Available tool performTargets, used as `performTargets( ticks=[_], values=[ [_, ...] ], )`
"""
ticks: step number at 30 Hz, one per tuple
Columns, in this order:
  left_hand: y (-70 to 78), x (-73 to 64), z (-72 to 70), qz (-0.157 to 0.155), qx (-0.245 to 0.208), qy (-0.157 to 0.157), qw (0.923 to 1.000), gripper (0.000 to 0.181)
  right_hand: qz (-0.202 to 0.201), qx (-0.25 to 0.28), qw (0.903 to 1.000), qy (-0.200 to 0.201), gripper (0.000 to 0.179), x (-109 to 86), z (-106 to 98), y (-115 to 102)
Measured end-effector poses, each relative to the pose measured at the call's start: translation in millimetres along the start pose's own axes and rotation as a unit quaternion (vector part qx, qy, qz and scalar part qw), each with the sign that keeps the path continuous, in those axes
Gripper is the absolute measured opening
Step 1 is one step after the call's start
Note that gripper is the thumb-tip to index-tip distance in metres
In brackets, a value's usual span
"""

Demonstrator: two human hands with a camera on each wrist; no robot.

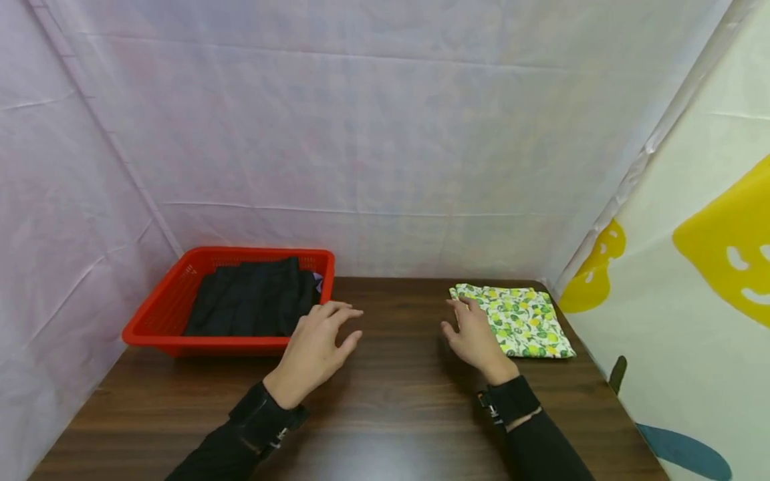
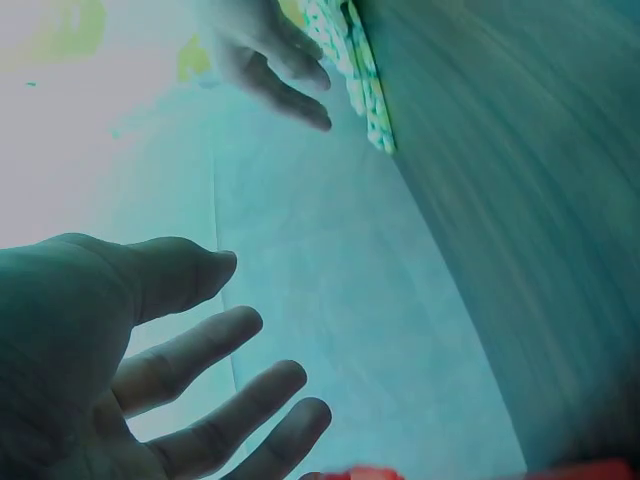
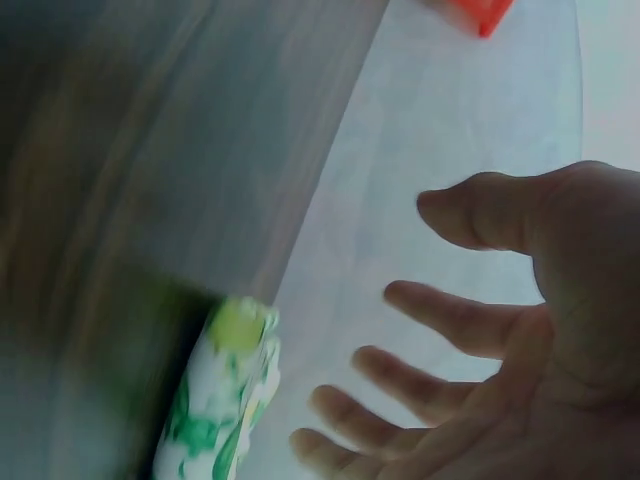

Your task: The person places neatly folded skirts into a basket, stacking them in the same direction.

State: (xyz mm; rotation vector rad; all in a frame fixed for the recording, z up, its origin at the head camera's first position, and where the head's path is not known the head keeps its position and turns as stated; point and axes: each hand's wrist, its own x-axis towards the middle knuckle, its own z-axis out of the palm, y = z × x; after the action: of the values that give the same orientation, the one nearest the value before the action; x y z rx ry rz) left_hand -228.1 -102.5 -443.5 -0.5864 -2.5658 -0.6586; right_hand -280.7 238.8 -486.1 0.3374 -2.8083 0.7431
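Note:
A folded cloth with a green and yellow lemon print (image 1: 523, 321) lies flat at the right of the table. Above its left edge hovers my right hand (image 1: 477, 337), fingers spread and holding nothing. My left hand (image 1: 315, 347), also bare of any object, hangs beside the front right corner of a red plastic basket (image 1: 219, 342). Inside that basket sits dark folded fabric (image 1: 246, 297), with a bit of purple cloth (image 1: 317, 281) at its right side. In the right wrist view the fingers of my right hand (image 3: 470, 330) stand apart from the printed cloth (image 3: 215, 400).
The dark brown wooden table (image 1: 391, 394) carries the basket on the left and the cloth on the right. White fabric walls (image 1: 373, 147) rise behind and on both sides; the right one bears yellow smiling shapes (image 1: 736, 240).

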Motion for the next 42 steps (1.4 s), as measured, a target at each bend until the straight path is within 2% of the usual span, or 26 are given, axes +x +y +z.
performTargets(
  ticks=[8,13,22,31,36,39,42],
  values=[
    [20.4,4.1,16.1,0.009,-0.025,-0.04,0.9989,0.042,0.089,-0.021,0.9934,-0.069,0.065,-2.3,-14,20],
    [24.9,8.1,29.3,0.019,-0.034,-0.068,0.9969,0.042,0.098,-0.047,0.9902,-0.087,0.067,-3.3,-16,27],
    [30.4,16.8,56.3,0.02,-0.061,-0.109,0.992,0.046,0.077,-0.091,0.9894,-0.083,0.065,-5.7,-16,30],
    [42.0,26.6,78.0,0.035,-0.043,-0.13,0.99,0.047,0.061,-0.084,0.9891,-0.105,0.058,-3.4,-15,18],
    [46.9,29.1,87.8,0.036,-0.04,-0.149,0.9875,0.048,0.036,-0.079,0.9905,-0.107,0.047,-2.8,-15,9],
    [49.2,29.7,94.9,0.042,-0.031,-0.154,0.9867,0.047,0.013,-0.058,0.9925,-0.107,0.045,-1.4,-8,16],
    [52.7,30.2,102.2,0.048,-0.018,-0.16,0.9857,0.047,-0.029,-0.033,0.9952,-0.088,0.046,3.7,15,40]
  ],
)
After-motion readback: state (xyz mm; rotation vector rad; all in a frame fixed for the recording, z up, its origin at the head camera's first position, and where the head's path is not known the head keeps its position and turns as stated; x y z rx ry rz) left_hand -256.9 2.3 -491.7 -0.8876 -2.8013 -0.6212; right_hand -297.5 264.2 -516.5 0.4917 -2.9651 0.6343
